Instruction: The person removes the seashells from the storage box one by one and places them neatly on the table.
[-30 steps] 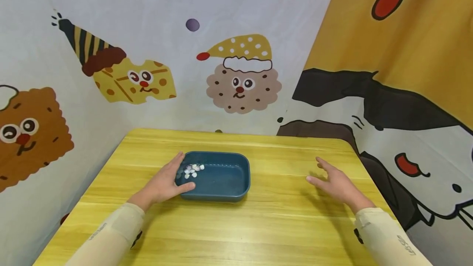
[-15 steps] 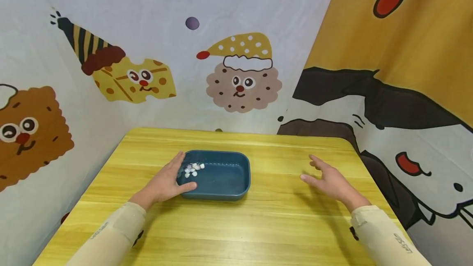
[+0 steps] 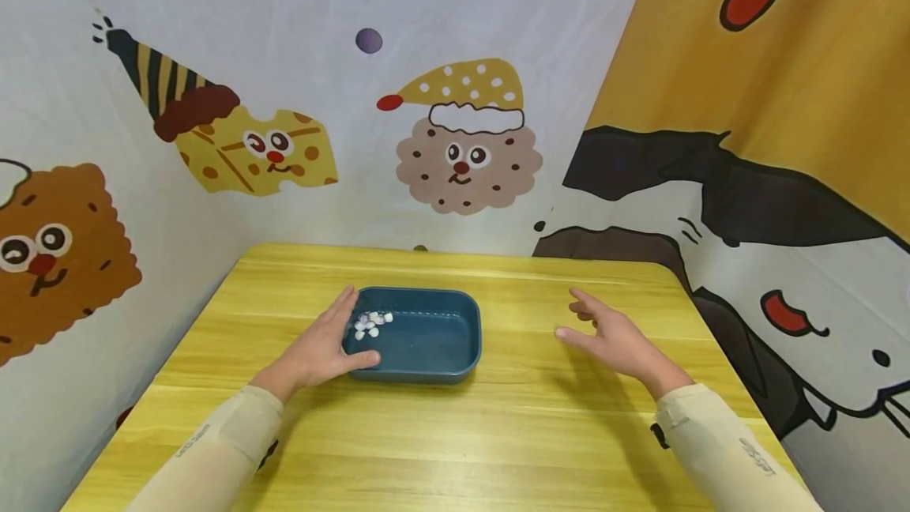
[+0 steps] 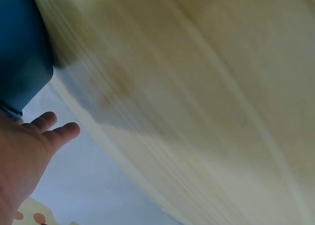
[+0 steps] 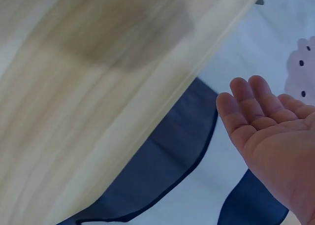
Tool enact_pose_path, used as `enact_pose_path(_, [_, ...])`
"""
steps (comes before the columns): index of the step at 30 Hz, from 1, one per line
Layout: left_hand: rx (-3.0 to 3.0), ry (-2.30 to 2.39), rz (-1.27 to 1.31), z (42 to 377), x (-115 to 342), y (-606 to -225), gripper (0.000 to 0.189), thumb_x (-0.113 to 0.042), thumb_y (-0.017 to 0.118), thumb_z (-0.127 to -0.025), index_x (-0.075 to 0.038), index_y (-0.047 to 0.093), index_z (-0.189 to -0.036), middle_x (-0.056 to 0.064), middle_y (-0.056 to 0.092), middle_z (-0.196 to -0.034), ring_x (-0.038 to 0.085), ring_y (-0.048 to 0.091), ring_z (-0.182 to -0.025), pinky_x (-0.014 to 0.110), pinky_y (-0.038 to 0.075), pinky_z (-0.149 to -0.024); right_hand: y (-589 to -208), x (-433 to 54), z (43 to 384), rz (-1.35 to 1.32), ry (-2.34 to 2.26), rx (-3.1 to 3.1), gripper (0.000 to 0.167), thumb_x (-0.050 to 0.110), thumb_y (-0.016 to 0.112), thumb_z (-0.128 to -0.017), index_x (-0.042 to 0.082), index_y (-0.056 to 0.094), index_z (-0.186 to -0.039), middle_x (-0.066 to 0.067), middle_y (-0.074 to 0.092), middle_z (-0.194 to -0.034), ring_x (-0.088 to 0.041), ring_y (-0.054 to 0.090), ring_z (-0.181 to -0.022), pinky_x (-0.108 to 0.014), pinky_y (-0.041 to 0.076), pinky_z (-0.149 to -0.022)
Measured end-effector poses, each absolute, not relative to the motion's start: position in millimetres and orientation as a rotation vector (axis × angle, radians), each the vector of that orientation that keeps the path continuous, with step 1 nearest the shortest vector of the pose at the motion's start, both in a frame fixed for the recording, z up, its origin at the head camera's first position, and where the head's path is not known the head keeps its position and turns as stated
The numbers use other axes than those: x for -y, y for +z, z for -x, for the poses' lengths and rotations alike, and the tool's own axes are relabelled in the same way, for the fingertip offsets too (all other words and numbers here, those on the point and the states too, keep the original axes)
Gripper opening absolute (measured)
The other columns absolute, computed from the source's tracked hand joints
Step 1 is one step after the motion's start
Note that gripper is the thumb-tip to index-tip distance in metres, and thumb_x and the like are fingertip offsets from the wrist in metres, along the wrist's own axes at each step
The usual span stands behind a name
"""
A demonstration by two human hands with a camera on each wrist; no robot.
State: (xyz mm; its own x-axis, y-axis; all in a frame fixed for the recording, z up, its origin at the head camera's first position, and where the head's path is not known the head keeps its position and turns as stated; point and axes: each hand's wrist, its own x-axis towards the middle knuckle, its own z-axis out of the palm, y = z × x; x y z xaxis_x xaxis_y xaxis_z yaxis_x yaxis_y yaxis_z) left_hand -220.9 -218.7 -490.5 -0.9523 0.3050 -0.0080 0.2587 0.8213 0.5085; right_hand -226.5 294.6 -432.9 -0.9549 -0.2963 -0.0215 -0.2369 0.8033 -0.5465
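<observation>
A dark blue rectangular tray [image 3: 426, 374] sits on the table, with several small white pieces [image 3: 370, 324] in its left part, a few of them purplish. My left hand [image 3: 316, 350] is at the tray's left end, fingers straight toward the back left corner and thumb overlapping the front rim. In the left wrist view, two straight fingers [image 4: 64, 135] extend beside the underside of the blue tray [image 4: 22, 52]. My right hand [image 3: 618, 338] is in the air to the right of the tray, palm turned inward, fingers loosely extended, holding nothing.
The yellow wood-grain table [image 3: 426, 449] carries the tray, and its far edge meets a hanging cloth [image 3: 298, 22] printed with cartoon food. On the right hangs another cloth part with a cartoon animal [image 3: 768, 204]. Both forearms wear pale sleeves [image 3: 725, 441].
My right hand has moved left, nearer the tray. My left hand has edged slightly right at the tray's end, while the tray and the white pieces stay in place.
</observation>
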Motion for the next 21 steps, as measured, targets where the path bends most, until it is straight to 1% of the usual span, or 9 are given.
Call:
enact_pose_path(7, [-2.952,0.739,-0.474,218,215,-491,0.123,-0.069,0.075,-0.091,-0.010,0.006,-0.174,0.013,0.003,-0.182,0.048,0.023,-0.163,0.072,0.031,-0.124,-420,-266,232,0.508,-0.959,-2.829,0.093,0.061,0.067,-0.101,0.019,0.024,-0.172,-0.015,0.054,-0.162,-0.042,0.055,-0.145,-0.065,0.044,-0.118])
enact_pose_path(12, [-2.959,0.737,-0.454,218,214,-491,0.123,-0.069,0.075,-0.090,-0.011,0.005,-0.174,0.013,0.004,-0.182,0.049,0.026,-0.162,0.072,0.034,-0.122,-402,-236,240,0.568,-1.017,-2.775,0.093,0.063,0.069,-0.098,0.026,0.026,-0.172,-0.009,0.057,-0.160,-0.036,0.057,-0.145,-0.062,0.044,-0.119])
enact_pose_path(17, [-2.947,0.742,-0.451,219,213,-490,0.123,-0.069,0.075,-0.090,-0.012,0.004,-0.174,0.012,0.004,-0.183,0.049,0.031,-0.160,0.071,0.037,-0.121,-382,-201,251,0.649,-1.042,-2.716,0.094,0.064,0.071,-0.096,0.026,0.029,-0.171,-0.008,0.059,-0.158,-0.033,0.058,-0.143,-0.059,0.045,-0.120])
enact_pose_path(21, [-2.934,0.751,-0.452,220,212,-490,0.124,-0.070,0.074,-0.090,-0.014,0.003,-0.174,0.012,0.003,-0.183,0.049,0.034,-0.159,0.070,0.040,-0.119,-370,-171,263,0.698,-1.052,-2.652,0.092,0.064,0.071,-0.097,0.027,0.029,-0.171,-0.007,0.059,-0.157,-0.031,0.059,-0.142,-0.055,0.046,-0.121])
